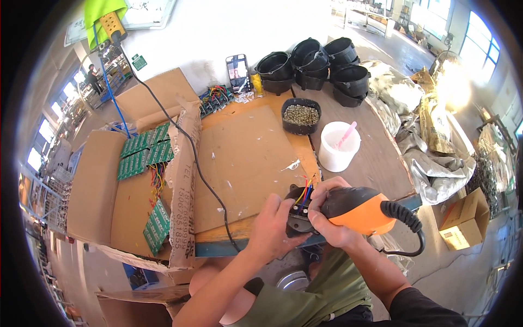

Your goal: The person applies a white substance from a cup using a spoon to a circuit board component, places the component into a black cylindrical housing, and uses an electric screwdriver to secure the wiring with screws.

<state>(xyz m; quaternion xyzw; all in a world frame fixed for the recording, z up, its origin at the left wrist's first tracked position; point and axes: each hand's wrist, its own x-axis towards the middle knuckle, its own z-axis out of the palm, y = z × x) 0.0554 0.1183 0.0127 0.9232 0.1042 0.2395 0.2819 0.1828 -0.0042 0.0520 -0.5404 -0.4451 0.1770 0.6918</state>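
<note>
Just off the table's front edge, my left hand point(271, 226) is closed on a black plastic housing point(299, 222). Red, yellow and blue wires point(308, 191) stick up from it. My right hand point(333, 218) grips a corded orange-and-black power tool point(359, 210) by its front end, fingers wrapped round it. The tool lies sideways with its front end at the housing; its tip is hidden by my fingers. From its rear the ribbed black cord point(401, 211) curls down. A white tub point(339, 147) with a pink stick point(347, 133) stands beyond my right hand.
A flat cardboard sheet point(245, 163) covers the table's middle. At left, an open carton point(182, 185) holds green packs point(158, 223) with wires. Black pots point(310, 60) and a tray of small metal pieces point(300, 115) stand behind. A black cord point(188, 133) crosses the carton.
</note>
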